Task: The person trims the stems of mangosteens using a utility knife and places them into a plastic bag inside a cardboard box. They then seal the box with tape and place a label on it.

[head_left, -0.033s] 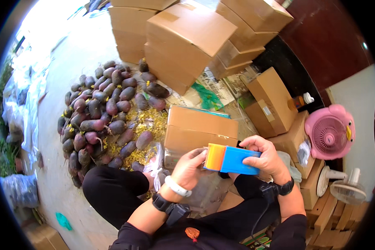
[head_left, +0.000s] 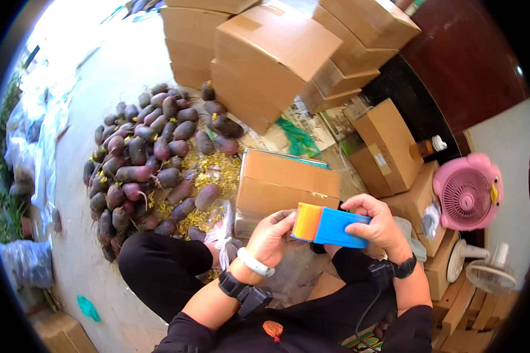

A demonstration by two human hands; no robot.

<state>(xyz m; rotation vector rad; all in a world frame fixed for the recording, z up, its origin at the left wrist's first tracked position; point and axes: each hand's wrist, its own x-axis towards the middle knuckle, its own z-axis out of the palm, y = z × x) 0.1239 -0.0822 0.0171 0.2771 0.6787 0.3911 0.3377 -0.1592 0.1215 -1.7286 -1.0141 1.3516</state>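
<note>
Both hands hold a flat rectangular block point(head_left: 341, 228), blue over most of its length and orange at its left end; its exact kind does not show. My right hand point(head_left: 378, 220) grips the blue part, thumb on the near face and fingers curled round the far edge. At the orange end, my left hand point(head_left: 271, 235) pinches with thumb and fingertips, the contact partly hidden. Just beyond the block lies a closed cardboard box point(head_left: 288, 179) on the floor. A clear plastic bag point(head_left: 221, 235) lies beside my left wrist.
Dark purple root vegetables point(head_left: 136, 150) lie heaped at the left among yellow scraps point(head_left: 209, 170). Tall cardboard boxes point(head_left: 265, 53) stand at the back. On the right are another box point(head_left: 388, 147), a pink fan point(head_left: 467, 191), a white fan point(head_left: 492, 270) and cardboard pieces point(head_left: 468, 312).
The whole view has shifted a little, with surroundings slightly farther right. Both hands keep the same hold on the block.
</note>
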